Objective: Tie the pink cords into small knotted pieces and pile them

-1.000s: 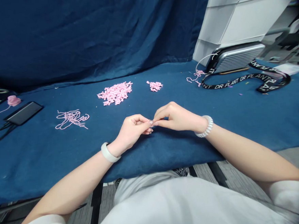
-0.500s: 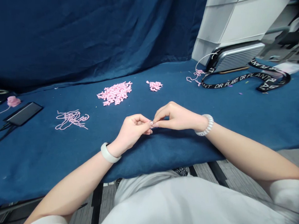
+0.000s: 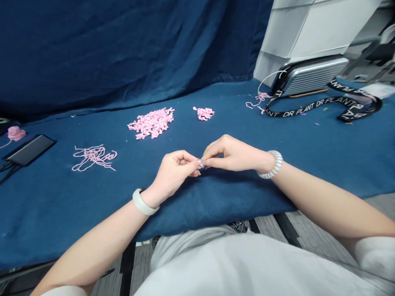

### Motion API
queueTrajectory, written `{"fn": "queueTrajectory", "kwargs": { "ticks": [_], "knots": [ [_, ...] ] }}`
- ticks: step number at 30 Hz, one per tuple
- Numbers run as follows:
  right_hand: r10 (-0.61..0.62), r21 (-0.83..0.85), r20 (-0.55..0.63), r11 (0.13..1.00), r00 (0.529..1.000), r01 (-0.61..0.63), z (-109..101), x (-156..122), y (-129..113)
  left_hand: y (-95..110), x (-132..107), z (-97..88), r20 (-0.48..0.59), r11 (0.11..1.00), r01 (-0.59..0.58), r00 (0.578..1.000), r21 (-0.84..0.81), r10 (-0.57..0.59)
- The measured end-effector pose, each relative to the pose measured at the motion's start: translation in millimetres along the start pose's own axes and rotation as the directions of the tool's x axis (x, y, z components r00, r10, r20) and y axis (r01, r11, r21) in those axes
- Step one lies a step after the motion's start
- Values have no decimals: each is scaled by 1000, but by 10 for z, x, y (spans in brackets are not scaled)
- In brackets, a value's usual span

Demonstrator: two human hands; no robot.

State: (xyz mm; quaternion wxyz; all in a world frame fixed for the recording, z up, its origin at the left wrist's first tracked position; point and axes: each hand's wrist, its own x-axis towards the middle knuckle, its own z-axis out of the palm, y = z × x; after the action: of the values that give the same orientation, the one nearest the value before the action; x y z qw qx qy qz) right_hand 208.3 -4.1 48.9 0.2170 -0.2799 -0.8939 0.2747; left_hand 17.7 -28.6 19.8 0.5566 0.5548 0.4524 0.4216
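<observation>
Two hands, your left hand and right hand, pinch one small pink yarn piece between fingertips; it seems light and soft, so hold gently.

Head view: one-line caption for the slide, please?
Left hand and right hand pinch a small pink yarn piece over blue cloth, near a pink heap.

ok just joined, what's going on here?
A person is pinching a tiny piece of pink yarn between the fingertips of the left hand and right hand, above a dark blue cloth. Beyond the hands on the cloth lie a large heap of small knotted pink yarn pieces, a smaller heap of similar pieces and a loose tangle of pink yarn strands.
</observation>
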Motion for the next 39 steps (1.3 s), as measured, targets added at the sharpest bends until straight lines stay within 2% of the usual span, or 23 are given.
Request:
{"fn": "queueTrajectory", "kwargs": {
  "ticks": [5, 12, 21, 34, 39],
  "knots": [
    [-19, -26, -46, 999, 999, 18, 27, -4, 0, 6, 3, 9, -20, 1000, 1, 1000, -2, -1],
    [-24, -1, -12, 1000, 1000, 24, 2, -3, 12, -4, 3, 9, -11, 1000, -7, 1000, -12, 7],
    [-90, -85, -44, 993, 995, 86, 36, -2, 12, -35, 9, -8, -10, 1000, 17, 1000, -16, -17],
    [-101, -235, -4, 967, 995, 97, 70, -7, 19, 28, 13, -17, 37, 984, 176, 984, -6, -175],
    [-43, -371, 14, 927, 999, 45, 129, 3, -35, 57, 27, -34, 32, 974, 224, 974, -6, -224]
  ]
}}
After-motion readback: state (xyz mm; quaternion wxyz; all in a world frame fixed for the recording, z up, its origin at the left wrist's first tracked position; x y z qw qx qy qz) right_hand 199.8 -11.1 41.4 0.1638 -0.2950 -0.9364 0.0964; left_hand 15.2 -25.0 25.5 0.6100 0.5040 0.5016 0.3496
